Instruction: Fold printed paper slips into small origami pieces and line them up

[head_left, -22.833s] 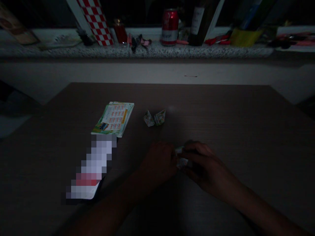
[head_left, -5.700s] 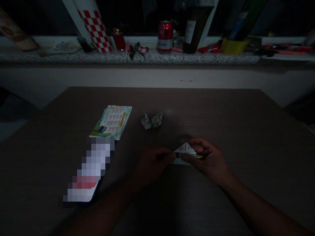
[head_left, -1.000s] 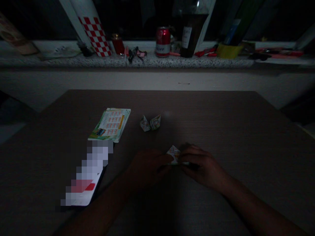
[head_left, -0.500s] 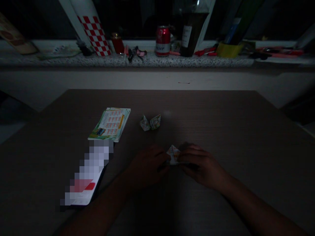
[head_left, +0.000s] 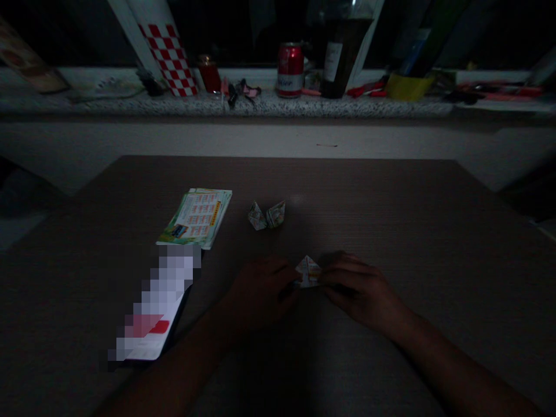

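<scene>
a dark wood-grained table (head_left: pixel 391 214) fills most of the view, and beyond it runs a speckled stone sill (head_left: pixel 260 108), where a dark bottle (head_left: pixel 346 63), a red-and-white checkered tube (head_left: pixel 171 61) and a red can (head_left: pixel 290 69) stand. on the table's left side lies a phone (head_left: pixel 158 304), its screen mostly pixelated, with a stack of printed calendar cards (head_left: pixel 197 217) just past its far end. the left hand (head_left: pixel 260 292) and the right hand (head_left: pixel 369 295) face each other near the middle of the table. the right thumb and fingers pinch the right edge of a small folded paper (head_left: pixel 308 273); the left fingertips meet its left edge, though it is too dark to tell whether they pinch it. that paper sits between the hands, point facing away. farther back, two folded paper pieces (head_left: pixel 277 214) rest side by side, tips angled apart.
</scene>
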Demonstrator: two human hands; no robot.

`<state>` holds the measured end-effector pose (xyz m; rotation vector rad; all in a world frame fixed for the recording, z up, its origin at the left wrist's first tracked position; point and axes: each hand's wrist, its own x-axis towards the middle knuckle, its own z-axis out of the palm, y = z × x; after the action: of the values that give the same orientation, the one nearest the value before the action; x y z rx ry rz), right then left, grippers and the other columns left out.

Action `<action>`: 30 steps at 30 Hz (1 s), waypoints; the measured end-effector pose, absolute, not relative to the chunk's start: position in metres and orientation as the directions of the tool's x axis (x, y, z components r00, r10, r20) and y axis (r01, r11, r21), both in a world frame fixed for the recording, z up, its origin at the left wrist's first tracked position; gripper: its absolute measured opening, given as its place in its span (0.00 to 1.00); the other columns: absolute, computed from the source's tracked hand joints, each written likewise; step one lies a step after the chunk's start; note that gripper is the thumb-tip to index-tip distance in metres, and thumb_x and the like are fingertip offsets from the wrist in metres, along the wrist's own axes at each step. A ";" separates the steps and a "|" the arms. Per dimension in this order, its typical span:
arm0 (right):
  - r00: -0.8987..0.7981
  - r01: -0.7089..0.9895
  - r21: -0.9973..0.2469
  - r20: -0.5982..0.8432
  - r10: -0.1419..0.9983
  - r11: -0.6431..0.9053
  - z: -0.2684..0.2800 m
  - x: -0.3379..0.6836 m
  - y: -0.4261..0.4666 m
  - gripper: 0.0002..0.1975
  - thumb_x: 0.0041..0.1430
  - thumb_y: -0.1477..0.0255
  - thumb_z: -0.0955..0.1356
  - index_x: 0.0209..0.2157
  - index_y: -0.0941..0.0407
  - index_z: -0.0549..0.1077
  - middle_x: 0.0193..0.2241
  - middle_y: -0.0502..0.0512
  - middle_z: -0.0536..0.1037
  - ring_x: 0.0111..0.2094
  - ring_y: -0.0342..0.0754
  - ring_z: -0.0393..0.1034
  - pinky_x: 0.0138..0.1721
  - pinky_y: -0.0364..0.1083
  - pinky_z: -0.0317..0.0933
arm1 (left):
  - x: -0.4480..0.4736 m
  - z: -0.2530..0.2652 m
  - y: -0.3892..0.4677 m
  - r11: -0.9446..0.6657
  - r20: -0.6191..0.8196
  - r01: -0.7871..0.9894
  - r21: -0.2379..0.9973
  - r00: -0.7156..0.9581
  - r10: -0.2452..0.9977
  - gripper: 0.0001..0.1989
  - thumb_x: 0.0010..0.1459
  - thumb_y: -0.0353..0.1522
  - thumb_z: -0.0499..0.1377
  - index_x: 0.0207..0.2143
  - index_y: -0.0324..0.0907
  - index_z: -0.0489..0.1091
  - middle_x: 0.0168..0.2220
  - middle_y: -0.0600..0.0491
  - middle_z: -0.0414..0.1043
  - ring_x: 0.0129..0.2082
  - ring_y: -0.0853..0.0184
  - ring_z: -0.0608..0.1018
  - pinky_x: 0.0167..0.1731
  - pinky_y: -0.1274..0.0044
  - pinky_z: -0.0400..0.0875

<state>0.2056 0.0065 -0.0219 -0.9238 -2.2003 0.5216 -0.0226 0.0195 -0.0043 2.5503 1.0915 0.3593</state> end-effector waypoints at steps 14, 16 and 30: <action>-0.451 0.570 -0.588 0.359 0.817 0.574 -0.022 0.201 0.004 0.07 0.59 0.79 0.67 0.36 0.55 0.74 0.32 0.53 0.78 0.34 0.48 0.72 0.38 0.48 0.64 | -0.019 -0.008 0.022 -0.604 0.088 0.653 0.457 0.642 0.762 0.08 0.63 0.30 0.52 0.38 0.40 0.72 0.36 0.51 0.72 0.36 0.66 0.74 0.36 0.75 0.68; -0.431 0.596 -0.600 0.322 0.843 0.534 -0.022 0.199 0.003 0.07 0.58 0.80 0.66 0.36 0.55 0.73 0.32 0.53 0.78 0.34 0.48 0.72 0.37 0.48 0.64 | -0.015 -0.008 0.022 -0.567 0.067 0.685 0.458 0.610 0.790 0.08 0.63 0.29 0.52 0.37 0.40 0.71 0.35 0.50 0.72 0.35 0.65 0.74 0.36 0.75 0.68; -0.368 0.659 -0.583 0.299 0.880 0.474 -0.026 0.193 0.007 0.09 0.58 0.80 0.65 0.38 0.55 0.73 0.36 0.54 0.79 0.37 0.50 0.73 0.40 0.49 0.66 | 0.003 -0.010 0.020 -0.497 0.043 0.809 0.313 0.511 0.858 0.09 0.63 0.30 0.49 0.37 0.38 0.69 0.35 0.48 0.73 0.35 0.61 0.75 0.36 0.71 0.68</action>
<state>0.1926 0.0067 -0.0264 -1.2702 -2.1431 0.4957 0.0028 0.0196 -0.0102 2.5015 1.4107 0.2814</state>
